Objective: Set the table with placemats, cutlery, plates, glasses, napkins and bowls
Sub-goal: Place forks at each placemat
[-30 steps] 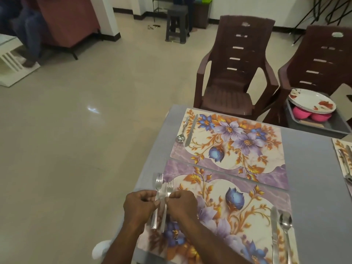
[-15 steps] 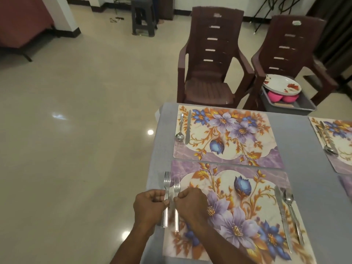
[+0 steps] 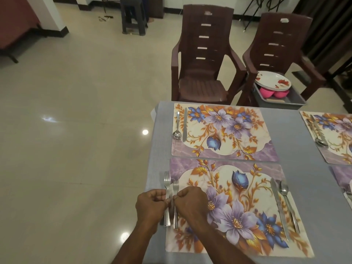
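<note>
Each hand, left hand [image 3: 150, 203] and right hand [image 3: 190, 201], pinches 1 of 2 forks [image 3: 167, 182] beside the mat [image 3: 247, 187]; next, let go.

Bare placemat centre [image 3: 224, 187] between forks [image 3: 171, 187] left and knife [image 3: 278, 206], spoon [image 3: 287, 202] right.

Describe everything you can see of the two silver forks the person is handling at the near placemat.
The two silver metal forks lie side by side at the left edge of the near floral placemat, tines pointing away from the person. The left fork sits slightly farther forward, on the grey tablecloth just off the mat; the right one overlaps the mat's edge. Both look shiny, with straight flat handles. The left hand pinches the left fork's handle and the right hand the right one's.
</note>
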